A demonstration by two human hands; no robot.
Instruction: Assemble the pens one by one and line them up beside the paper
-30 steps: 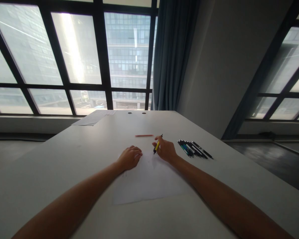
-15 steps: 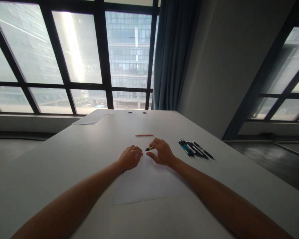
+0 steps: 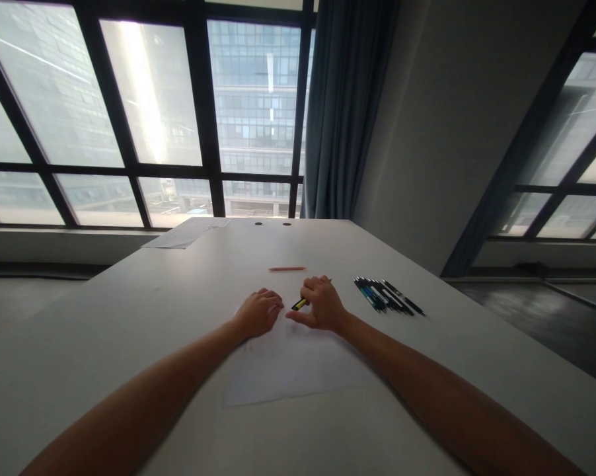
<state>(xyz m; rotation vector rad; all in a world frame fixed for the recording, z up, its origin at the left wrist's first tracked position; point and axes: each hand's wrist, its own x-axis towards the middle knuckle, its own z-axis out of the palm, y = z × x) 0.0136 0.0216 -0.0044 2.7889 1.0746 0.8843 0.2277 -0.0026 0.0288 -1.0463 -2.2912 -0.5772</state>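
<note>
My right hand (image 3: 325, 305) holds a black and yellow pen (image 3: 299, 305) in its curled fingers, the thumb stretched out below it. One end of the pen points toward my left hand, and a thin dark tip shows beyond the knuckles. My left hand (image 3: 260, 313) rests on the upper left part of a white sheet of paper (image 3: 288, 377), its fingers bent gently and lying on the sheet. A small gap separates the two hands. Faint dark marks show on the paper just below my left hand.
A pinkish pencil (image 3: 287, 269) lies beyond my hands on the white table (image 3: 129, 317). To the right is a row of several dark pens (image 3: 387, 296). More paper (image 3: 184, 233) lies at the far left edge. Two dark round spots sit at the far end.
The pen has swung round in my right hand, so its near end sits lower and a tip shows past the knuckles. My left hand stays on the paper.
</note>
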